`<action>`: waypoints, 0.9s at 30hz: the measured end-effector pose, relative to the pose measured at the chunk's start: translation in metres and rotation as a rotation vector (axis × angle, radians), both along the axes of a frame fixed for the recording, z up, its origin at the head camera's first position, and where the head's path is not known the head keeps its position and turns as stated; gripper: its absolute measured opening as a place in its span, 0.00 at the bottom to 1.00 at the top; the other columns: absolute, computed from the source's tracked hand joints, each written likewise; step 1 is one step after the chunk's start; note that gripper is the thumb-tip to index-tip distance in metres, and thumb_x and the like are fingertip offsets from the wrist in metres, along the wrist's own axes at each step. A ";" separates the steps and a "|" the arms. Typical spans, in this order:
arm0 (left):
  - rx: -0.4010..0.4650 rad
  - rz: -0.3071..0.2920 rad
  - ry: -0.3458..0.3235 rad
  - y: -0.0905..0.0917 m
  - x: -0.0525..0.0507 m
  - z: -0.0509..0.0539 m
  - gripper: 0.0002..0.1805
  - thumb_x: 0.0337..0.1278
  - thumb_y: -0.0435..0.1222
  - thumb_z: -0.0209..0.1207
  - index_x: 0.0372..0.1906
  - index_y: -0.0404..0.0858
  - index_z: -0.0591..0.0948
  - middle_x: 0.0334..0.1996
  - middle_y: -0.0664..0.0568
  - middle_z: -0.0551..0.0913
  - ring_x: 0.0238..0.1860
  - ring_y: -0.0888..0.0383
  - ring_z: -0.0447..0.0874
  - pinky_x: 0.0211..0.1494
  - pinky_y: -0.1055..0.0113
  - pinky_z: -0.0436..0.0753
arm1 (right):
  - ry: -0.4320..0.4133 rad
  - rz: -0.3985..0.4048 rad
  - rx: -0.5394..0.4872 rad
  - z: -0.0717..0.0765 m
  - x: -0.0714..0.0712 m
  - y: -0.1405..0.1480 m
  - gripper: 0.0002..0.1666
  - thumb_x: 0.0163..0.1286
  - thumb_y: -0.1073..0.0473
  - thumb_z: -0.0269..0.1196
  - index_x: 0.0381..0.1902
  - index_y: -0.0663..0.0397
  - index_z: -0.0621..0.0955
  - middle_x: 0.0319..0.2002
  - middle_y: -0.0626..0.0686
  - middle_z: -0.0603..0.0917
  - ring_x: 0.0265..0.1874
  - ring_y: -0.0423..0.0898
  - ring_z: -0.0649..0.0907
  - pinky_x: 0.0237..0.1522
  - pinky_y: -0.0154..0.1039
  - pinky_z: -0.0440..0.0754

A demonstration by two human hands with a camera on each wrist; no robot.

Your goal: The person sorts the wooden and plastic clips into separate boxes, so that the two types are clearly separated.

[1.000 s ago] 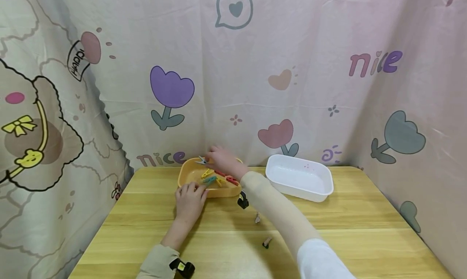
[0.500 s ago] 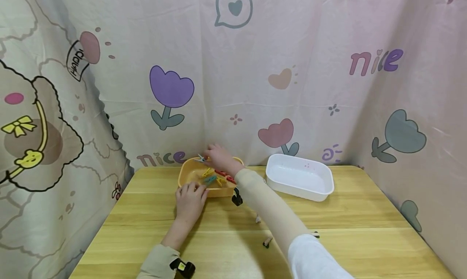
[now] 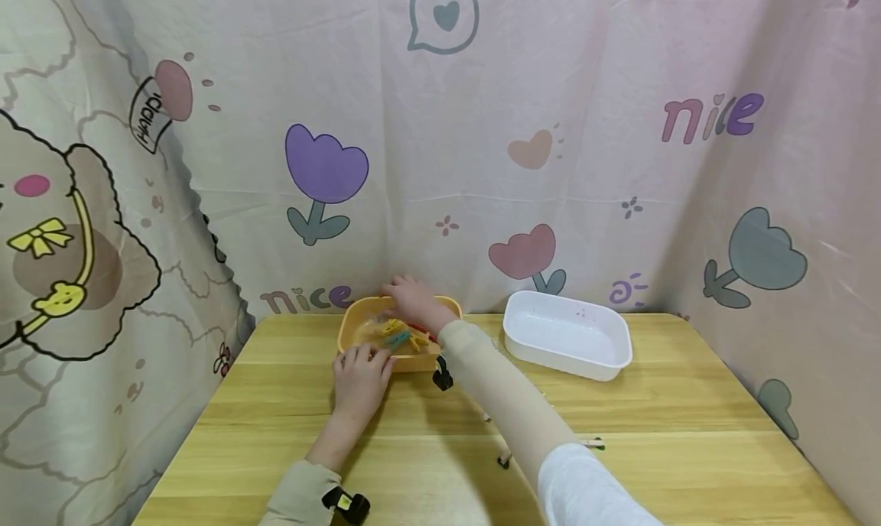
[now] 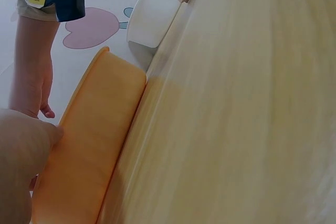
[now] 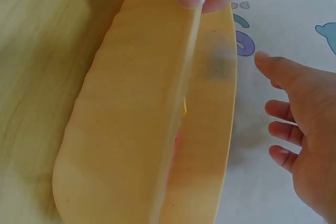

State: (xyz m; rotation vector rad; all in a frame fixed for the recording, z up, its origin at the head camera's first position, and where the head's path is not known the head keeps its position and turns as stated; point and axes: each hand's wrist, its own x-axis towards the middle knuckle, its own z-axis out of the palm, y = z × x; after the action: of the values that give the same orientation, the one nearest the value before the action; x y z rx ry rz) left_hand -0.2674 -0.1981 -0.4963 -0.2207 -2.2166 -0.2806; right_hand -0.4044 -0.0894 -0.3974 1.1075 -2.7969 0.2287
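Note:
My left hand (image 3: 360, 381) grips the near rim of an orange plastic container (image 3: 351, 335), the thumb outside and fingers over the edge in the right wrist view. Over its far side hovers my right hand (image 5: 310, 124), fingers apart and holding nothing. Below it, a blurred greyish clothespin (image 5: 218, 64) shows against the container's inner wall. Inside lie a teal clothespin (image 3: 397, 339), yellow clothespins (image 3: 393, 326) and, partly hidden by the right arm, something red (image 3: 417, 332). The left wrist view shows mainly the container's outer wall (image 4: 94, 140).
A white plastic container (image 3: 567, 335) stands to the right on the wooden table (image 3: 688, 404). Small wooden pieces with dark ends, one (image 3: 505, 460) left of the right forearm and another (image 3: 594, 443) right of it, lie nearer. A printed curtain (image 3: 440, 128) hangs behind.
My right hand has let go of the light blue clothespin, which now appears as a blur in the orange container. The left hand keeps its place on the rim.

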 end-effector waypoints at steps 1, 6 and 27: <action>0.002 -0.001 -0.001 0.000 0.000 0.000 0.08 0.51 0.43 0.69 0.33 0.44 0.86 0.33 0.47 0.81 0.38 0.43 0.77 0.46 0.42 0.73 | -0.006 -0.005 0.003 0.000 0.000 0.000 0.26 0.67 0.42 0.63 0.59 0.45 0.79 0.51 0.48 0.79 0.51 0.47 0.75 0.58 0.44 0.74; 0.002 -0.002 -0.005 0.000 -0.001 -0.001 0.08 0.52 0.43 0.69 0.33 0.44 0.86 0.33 0.46 0.81 0.38 0.43 0.78 0.46 0.41 0.73 | -0.001 -0.014 0.014 -0.003 0.000 0.001 0.30 0.67 0.41 0.62 0.63 0.46 0.76 0.55 0.50 0.78 0.55 0.49 0.74 0.61 0.48 0.73; -0.014 0.010 -0.005 0.000 -0.001 0.000 0.09 0.52 0.44 0.69 0.34 0.43 0.86 0.34 0.46 0.81 0.39 0.43 0.78 0.46 0.42 0.73 | 0.060 0.042 -0.046 -0.001 0.008 0.022 0.25 0.69 0.41 0.61 0.58 0.46 0.79 0.56 0.50 0.79 0.56 0.48 0.76 0.61 0.45 0.75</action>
State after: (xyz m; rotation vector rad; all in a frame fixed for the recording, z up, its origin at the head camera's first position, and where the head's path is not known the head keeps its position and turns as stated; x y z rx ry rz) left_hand -0.2682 -0.1983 -0.4960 -0.2169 -2.2246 -0.2599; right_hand -0.3962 -0.0672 -0.3986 1.1445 -2.7041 0.2579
